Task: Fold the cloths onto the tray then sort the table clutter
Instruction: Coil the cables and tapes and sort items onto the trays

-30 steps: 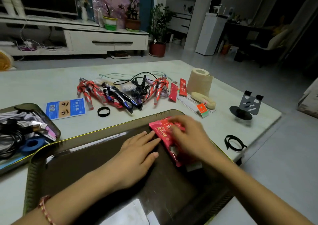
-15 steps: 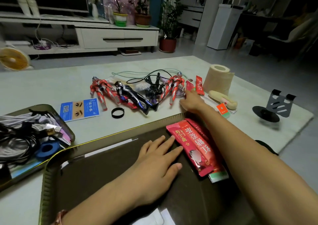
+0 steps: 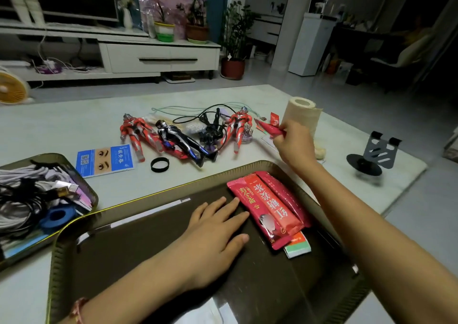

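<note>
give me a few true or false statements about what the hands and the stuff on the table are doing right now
1. The right hand pinches a red sachet beside the paper roll. True.
2. The left hand grips a toy figure. False: it lies flat on the brown tray's floor, next to the red packets.
3. The black ring lies inside the brown tray. False: it lies on the table, beyond the tray's far rim.
4. The phone stand stands on the table, right of the paper roll. True.
5. The paper roll lies on its side. False: it stands upright.
</note>
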The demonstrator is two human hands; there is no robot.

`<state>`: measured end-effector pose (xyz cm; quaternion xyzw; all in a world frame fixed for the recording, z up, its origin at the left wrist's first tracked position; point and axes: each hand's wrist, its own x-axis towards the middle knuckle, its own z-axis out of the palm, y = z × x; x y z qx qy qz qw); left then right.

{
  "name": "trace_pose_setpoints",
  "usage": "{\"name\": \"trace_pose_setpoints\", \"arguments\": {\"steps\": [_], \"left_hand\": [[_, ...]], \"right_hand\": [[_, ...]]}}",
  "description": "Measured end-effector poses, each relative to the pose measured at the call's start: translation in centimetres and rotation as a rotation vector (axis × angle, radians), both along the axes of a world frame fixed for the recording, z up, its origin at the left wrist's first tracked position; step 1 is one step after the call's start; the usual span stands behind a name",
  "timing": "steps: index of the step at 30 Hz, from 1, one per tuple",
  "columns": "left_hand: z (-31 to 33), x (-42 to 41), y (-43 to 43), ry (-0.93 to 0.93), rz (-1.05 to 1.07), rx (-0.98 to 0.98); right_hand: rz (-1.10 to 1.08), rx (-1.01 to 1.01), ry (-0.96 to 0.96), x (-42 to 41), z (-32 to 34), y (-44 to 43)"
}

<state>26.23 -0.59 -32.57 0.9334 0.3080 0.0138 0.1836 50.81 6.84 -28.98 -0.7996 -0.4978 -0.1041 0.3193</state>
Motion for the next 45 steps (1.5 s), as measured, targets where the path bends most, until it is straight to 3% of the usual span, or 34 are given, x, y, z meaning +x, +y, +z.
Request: {"name": "trace_pose_setpoints", "arguments": {"steps": [4,9,12,18,22,26,30,36,42,45], "left_hand": [[0.1,0.0,0.0,-0.012,0.014,0.020],[-0.1,0.0,0.0,-0.045,0.029,0.017],[-0.3,0.0,0.2,-0.069,0.027,0.008],[-0.7,-0.1,-0.1,-0.031,-0.020,0.041],[-0.9,-0.3,-0.3,0.010,-0.030,0.059],[0.0,-0.5,-0.2,-0.106,0.021,-0.078],[0.0,-0.6,-0.2,-0.127,0.039,-0.089],[0.5,-0.4,-0.6,-0.100,0.066,-0.060],[0.5,0.2,-0.6,-0.012,0.070,-0.096],[0.8,0.3,-0.3,-0.003,0.064,-0.086]], "right_hand": [[0.295,0.175,-0.090,-3.7,0.9,-7.8],[0.414,-0.055,-0.464,-6.5,-3.2,-14.4],[0.432,-0.094,-0.445,-6.6,-4.4,-15.1],[0.438,-0.233,-0.597,-7.7,-4.8,-16.0],[0.533,-0.234,-0.395,-6.6,-2.2,-15.2],[0.395,-0.077,-0.105,-4.0,0.1,-11.1],[0.237,-0.120,0.108,-1.4,0.5,-4.5],[0.156,-0.393,-0.040,1.5,-1.1,5.2],[-0.016,-0.527,-0.180,3.6,-3.5,7.9],[-0.058,-0.482,-0.290,3.3,-4.1,8.3]]}}
